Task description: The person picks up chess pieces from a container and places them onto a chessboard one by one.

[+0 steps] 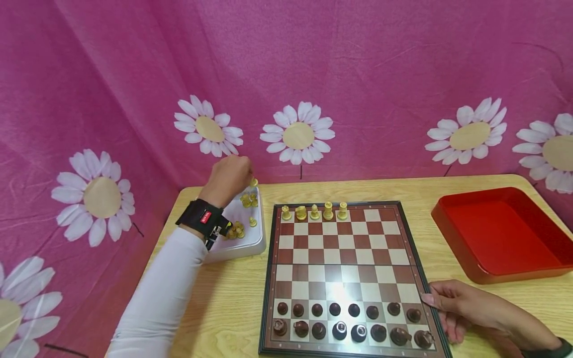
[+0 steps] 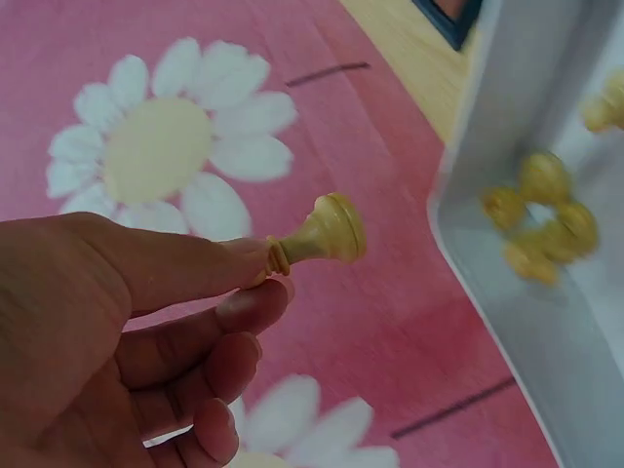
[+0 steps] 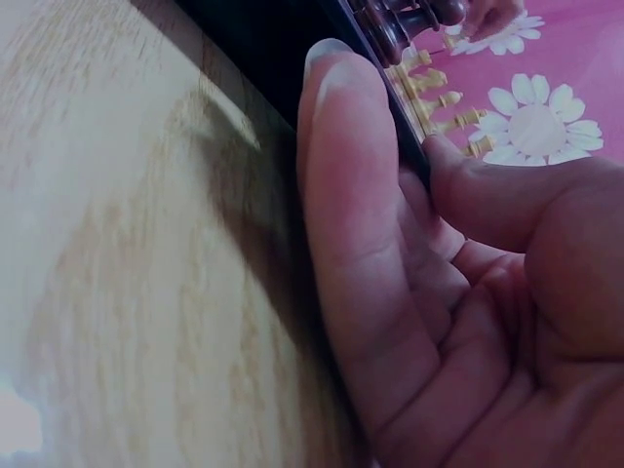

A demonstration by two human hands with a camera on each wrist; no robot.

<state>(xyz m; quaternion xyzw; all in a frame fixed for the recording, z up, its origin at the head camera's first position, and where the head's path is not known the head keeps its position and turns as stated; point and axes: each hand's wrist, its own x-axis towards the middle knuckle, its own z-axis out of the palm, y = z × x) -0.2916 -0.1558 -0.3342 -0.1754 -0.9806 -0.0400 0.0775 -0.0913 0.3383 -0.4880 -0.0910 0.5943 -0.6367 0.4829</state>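
Left hand pinching a flared, yellow chess piece
And the right hand grips the shiny chequered board by its dark edge

Left hand: light chess piece juts from its thumb and forefinger; pink curtain bars the way beyond. Below it, white tray, walls raised, loose light chessmen in clusters, gaps between. To its right, narrow strip of bare tabletop, then chessboard; five upright light chessmen line the far edge, free squares right of them. Middle ranks open between the hands. Right hand at board's edge: dark chessmen crowd its left; red tray blocks ahead-right. Tabletop lane runs ahead, between board and tray.
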